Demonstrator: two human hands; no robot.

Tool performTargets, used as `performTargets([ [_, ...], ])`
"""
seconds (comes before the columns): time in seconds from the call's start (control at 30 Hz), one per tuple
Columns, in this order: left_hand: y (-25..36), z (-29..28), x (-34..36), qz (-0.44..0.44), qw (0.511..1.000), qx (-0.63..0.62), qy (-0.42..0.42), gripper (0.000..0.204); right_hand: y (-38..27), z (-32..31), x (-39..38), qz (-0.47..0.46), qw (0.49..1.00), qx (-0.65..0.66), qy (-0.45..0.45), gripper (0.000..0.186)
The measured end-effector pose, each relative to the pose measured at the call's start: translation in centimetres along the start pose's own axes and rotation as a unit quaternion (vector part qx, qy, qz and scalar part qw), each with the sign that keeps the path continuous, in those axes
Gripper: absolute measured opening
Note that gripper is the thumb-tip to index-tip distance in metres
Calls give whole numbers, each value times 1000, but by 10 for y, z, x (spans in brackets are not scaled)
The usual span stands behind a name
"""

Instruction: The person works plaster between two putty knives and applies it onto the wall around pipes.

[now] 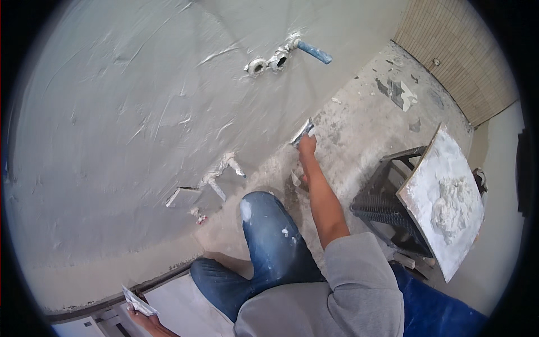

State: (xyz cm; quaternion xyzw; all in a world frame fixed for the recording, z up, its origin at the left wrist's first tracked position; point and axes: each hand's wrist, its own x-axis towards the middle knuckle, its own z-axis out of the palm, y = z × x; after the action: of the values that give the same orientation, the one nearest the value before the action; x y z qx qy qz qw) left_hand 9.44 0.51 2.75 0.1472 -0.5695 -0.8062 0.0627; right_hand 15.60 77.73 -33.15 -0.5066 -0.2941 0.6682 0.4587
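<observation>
My right hand [306, 145] reaches out to the foot of the grey plastered wall [123, 112] and grips a small putty knife [301, 132], its blade pressed where wall meets floor. My left hand [141, 317] is low at the bottom left edge, holding a second plaster-smeared scraper [137, 303] near a white tile edge. My bent knee in blue jeans [264, 224] lies between the two hands.
Pipe stubs with a blue-capped pipe [314, 52] stick out of the wall. A board loaded with white plaster [443, 196] rests on a black crate [387, 202] at the right. Debris dots the concrete floor [365, 118]. A tiled wall [460, 50] stands far right.
</observation>
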Motion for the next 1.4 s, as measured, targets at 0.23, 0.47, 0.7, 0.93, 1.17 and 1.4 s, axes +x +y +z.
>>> performTargets([
  [0.23, -18, -14, 21, 28, 997, 69, 10, 43, 28, -16, 103, -80, 978, -164, 97, 37],
  [0.47, -17, 1, 17, 30, 999, 37, 6, 46, -30, 73, -3, -197, 939, -258, 111, 44],
  [0.7, -7, -9, 12, 40, 999, 6, 9, 46, -2, 19, -48, -137, 970, -197, 45, 46],
  [0.93, -12, -18, 8, 42, 997, -8, -62, 47, 18, 7, 56, 222, 974, -29, 34, 47],
  [1.17, -26, -10, 15, 46, 998, -19, -24, 45, -44, 53, 20, -3, 999, 47, 25, 45],
  [1.4, -38, 19, -25, 23, 1000, 7, -15, 49, -137, 82, -156, -393, 893, -221, 18, 33],
])
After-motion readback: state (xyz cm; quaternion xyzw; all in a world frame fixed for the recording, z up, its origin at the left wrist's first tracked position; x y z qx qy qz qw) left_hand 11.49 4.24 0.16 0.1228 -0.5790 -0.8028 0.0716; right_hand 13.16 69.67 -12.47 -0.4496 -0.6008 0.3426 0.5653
